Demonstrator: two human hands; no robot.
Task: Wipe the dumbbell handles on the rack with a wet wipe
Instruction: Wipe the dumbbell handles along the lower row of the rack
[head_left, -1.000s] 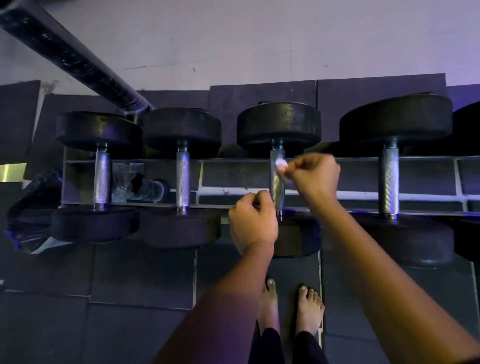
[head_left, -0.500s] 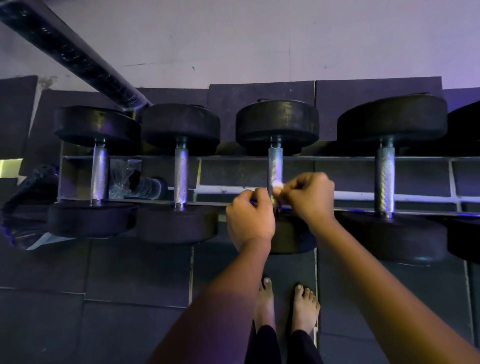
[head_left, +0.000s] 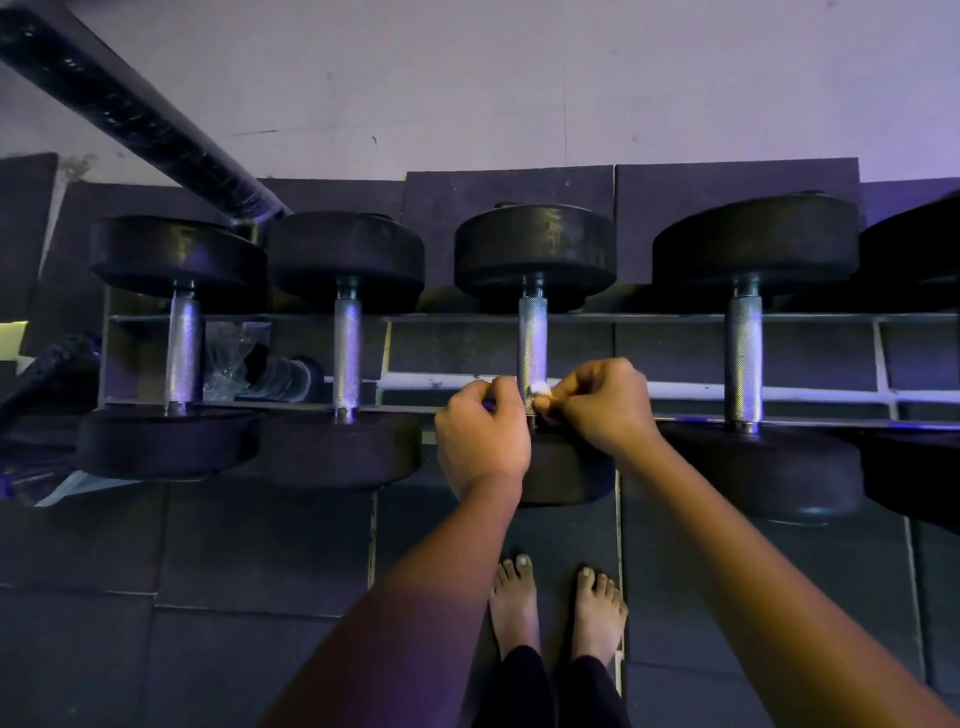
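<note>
Dumbbells (head_left: 179, 254): four whole, side by side; a fifth cut off at the 3 o'clock edge.
Handles (head_left: 183, 353): four, knurled metal, one per whole dumbbell.
Weight heads (head_left: 166, 441): eight on the four whole dumbbells.
Rack (head_left: 675, 318): one.
Hands: two, left hand (head_left: 480, 441) and right hand (head_left: 605, 410).
Wet wipe (head_left: 542, 388): one white wad.
Bare feet (head_left: 514, 603): two, at 6 o'clock.
Black bar (head_left: 130, 114): one, at 10 o'clock.

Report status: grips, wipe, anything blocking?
Right grip pinches wet wipe against third handle, near end. Left grip curled beside it, hold unclear. Nothing across the handle.
</note>
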